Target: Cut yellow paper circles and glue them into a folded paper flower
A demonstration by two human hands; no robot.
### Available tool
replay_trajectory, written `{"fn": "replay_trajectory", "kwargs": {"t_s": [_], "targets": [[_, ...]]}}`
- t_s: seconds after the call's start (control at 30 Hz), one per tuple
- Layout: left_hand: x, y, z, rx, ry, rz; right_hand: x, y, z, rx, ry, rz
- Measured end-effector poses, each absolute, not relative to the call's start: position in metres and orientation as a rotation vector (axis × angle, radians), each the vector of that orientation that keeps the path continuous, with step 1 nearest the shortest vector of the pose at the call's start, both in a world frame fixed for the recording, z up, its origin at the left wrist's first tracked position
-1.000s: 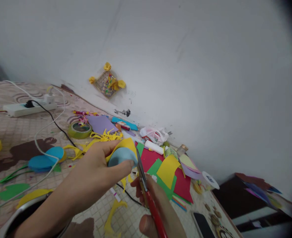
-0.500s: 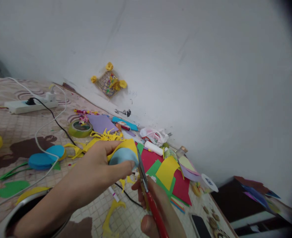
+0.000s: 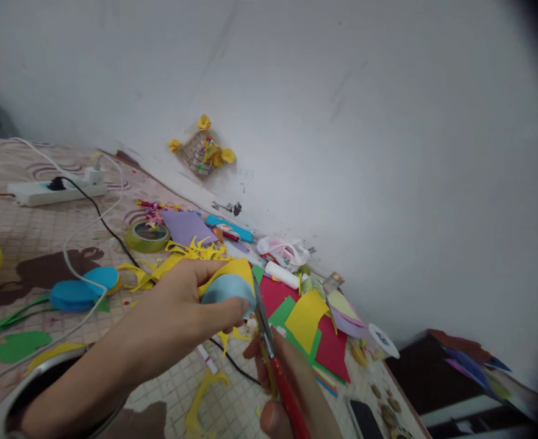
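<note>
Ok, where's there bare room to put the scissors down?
Open mat lies between the power strip and the blue paper circles, though a white cable crosses it. A smaller patch sits between the yellow offcut and the black cable. Around the red paper sheet, right of the scissors, it's crowded.

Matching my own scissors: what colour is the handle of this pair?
Red: the scissors handle shows best in the head view.

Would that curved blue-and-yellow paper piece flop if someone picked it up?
The curved blue-and-yellow paper piece probably won't flop: it keeps its bow in the left hand, so seems fairly stiff. It likely weighs very little. Narrow yellow paper scraps nearby look floppier.
</note>
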State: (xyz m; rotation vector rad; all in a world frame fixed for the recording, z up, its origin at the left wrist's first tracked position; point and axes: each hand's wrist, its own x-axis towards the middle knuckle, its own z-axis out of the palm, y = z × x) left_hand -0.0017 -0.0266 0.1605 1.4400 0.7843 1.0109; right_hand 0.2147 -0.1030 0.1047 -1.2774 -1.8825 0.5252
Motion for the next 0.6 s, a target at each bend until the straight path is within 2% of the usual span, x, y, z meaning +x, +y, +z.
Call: {"fn": "replay_trajectory", "kwargs": {"t_s": [0.6], "targets": [[-0.001, -0.026, 0.157, 1.484, 0.878, 0.987, 0.212, -0.102, 0.115, -1.279, -1.877, 0.565]]}}
